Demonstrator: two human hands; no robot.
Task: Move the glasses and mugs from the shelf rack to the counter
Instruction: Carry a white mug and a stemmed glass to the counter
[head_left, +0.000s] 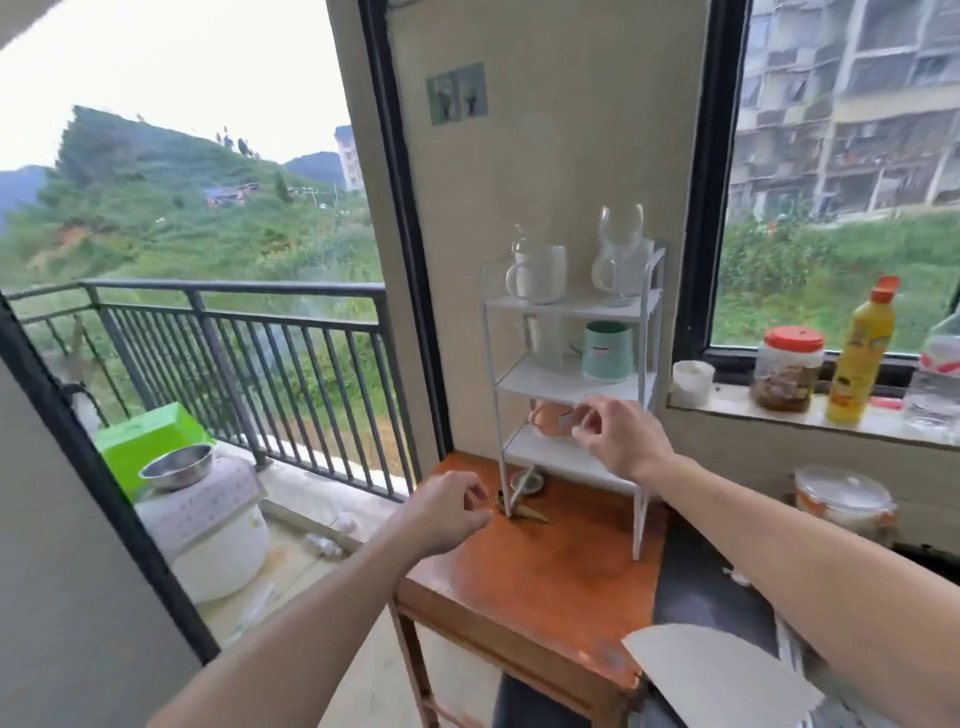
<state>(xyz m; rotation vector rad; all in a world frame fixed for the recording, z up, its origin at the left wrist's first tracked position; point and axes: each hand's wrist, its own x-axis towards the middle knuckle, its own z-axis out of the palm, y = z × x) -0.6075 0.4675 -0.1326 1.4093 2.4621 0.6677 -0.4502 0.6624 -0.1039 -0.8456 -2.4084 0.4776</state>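
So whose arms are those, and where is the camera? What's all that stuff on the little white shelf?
The arms belong to a person wearing a camera on their head, so you see what they see, looking down. The white shelf rack stands on a brown wooden table between two windows. On top sit a white mug and a wine glass. The middle shelf has a green mug beside a clear glass. Lower down is a pink mug. The right hand reaches toward that pink mug. The left hand hovers over the table, holding nothing.
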